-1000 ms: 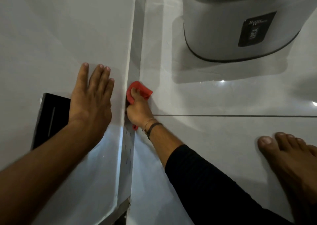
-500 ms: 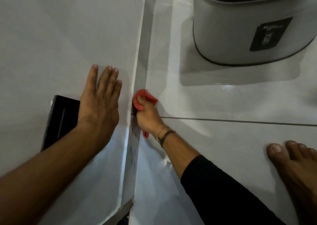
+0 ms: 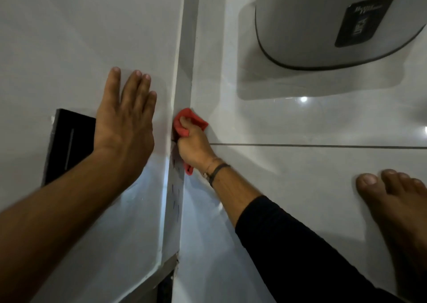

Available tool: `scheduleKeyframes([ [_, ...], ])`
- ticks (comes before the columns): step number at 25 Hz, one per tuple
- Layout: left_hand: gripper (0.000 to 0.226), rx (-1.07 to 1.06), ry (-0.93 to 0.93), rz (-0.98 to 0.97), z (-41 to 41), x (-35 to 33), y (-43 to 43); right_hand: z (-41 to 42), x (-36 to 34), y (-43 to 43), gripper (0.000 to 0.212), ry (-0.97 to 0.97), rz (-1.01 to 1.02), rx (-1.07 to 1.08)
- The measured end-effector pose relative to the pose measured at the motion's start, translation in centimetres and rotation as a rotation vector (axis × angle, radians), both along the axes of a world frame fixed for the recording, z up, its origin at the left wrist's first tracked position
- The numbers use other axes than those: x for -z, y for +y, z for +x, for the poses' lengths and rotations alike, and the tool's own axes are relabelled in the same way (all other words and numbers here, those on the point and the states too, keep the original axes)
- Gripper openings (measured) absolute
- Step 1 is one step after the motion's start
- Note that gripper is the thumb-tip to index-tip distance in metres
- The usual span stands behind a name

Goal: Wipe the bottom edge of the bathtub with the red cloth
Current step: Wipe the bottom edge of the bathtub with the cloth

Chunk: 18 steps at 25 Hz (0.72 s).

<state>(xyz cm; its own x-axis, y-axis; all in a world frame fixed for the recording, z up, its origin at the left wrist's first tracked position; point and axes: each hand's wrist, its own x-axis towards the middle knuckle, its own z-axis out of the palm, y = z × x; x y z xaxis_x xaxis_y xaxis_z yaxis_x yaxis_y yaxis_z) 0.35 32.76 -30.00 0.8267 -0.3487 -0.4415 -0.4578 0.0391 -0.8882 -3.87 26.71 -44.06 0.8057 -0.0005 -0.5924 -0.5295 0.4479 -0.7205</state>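
At the bathtub's bottom edge [image 3: 182, 108], the right hand [image 3: 194, 144] has its fingers curled tight around the red cloth [image 3: 184, 123] — pressed where panel meets floor [image 3: 300, 175]. Left of those fingers, the left hand [image 3: 122, 127] lies flat on the bathtub [image 3: 80, 37], fingers extended, holding nothing.

The floor [image 3: 300, 187] is made of big, shiny, pale tiles. A thin dark line [image 3: 323, 146] runs across it from left to right, where two tiles meet. A small bright spot of light [image 3: 304, 99] shines on the floor. Far off on the right stands a round grey bin [image 3: 312, 25] with a dark label [image 3: 362, 20] on its side. The bin has a soft shadow under it on the tiles.
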Motion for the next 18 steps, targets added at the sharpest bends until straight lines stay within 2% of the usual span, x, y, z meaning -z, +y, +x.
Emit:
scheduleKeyframes([
  [2,0.076,-0.008,0.000,0.005,0.0,-0.2,-0.1,-1.8,-0.7,1.1,0.041,-0.027,-0.148,-0.037],
  [5,0.074,-0.024,0.015,0.014,-0.1,-0.3,-0.2,-7.9,-1.6,3.9,0.068,-0.185,-0.239,-0.191],
  [9,0.075,0.008,0.008,0.002,-0.1,-0.3,-0.2,-3.9,-0.3,2.5,0.045,-0.058,0.013,-0.034],
  [10,0.075,0.010,0.007,0.002,-0.1,-0.4,-0.2,-4.4,-0.6,2.6,0.047,-0.053,-0.018,-0.039],
  [13,0.075,-0.008,0.013,0.021,-0.2,-0.6,-0.3,-9.7,-1.4,5.1,0.072,-0.172,-0.193,-0.159],
  [15,0.075,-0.004,0.018,0.021,-0.2,-0.6,-0.4,-10.4,-0.8,5.2,0.074,-0.167,-0.149,-0.170],
  [18,0.076,0.019,-0.004,0.015,-0.2,-0.4,-0.3,-7.3,-0.2,4.5,0.073,-0.050,-0.083,-0.108],
])
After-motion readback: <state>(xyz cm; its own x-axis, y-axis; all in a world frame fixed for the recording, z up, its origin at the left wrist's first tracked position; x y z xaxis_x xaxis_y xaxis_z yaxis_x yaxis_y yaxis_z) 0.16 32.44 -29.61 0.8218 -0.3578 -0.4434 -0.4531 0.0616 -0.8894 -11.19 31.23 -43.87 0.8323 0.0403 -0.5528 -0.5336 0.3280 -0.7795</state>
